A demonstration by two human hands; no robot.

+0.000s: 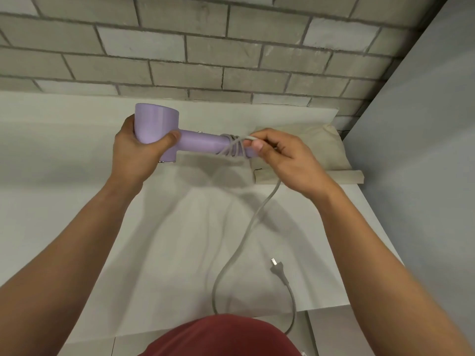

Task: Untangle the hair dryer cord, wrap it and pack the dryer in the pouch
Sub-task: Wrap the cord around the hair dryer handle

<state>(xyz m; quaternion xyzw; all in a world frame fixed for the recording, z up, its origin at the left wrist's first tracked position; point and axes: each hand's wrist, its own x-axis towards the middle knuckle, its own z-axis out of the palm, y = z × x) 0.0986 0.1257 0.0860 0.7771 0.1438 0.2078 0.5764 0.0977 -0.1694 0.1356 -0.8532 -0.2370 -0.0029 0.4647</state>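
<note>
A lilac hair dryer [198,142] is held level above the table, its barrel to the left and its handle pointing right. My left hand [138,152] grips the barrel from below. Several turns of the grey cord [253,219] lie crossed around the end of the handle. My right hand [280,155] pinches the cord at those turns between thumb and fingertips. From there the cord hangs down, loops near my red shirt and ends in the plug [279,271], which lies on the table. A cream fabric pouch [326,147] lies flat behind my right hand, partly hidden by it.
White paper sheets [64,201] cover the table. A grey brick wall [205,47] rises right behind it. A pale grey panel [424,150] closes off the right side. The table's front edge runs just above my shirt.
</note>
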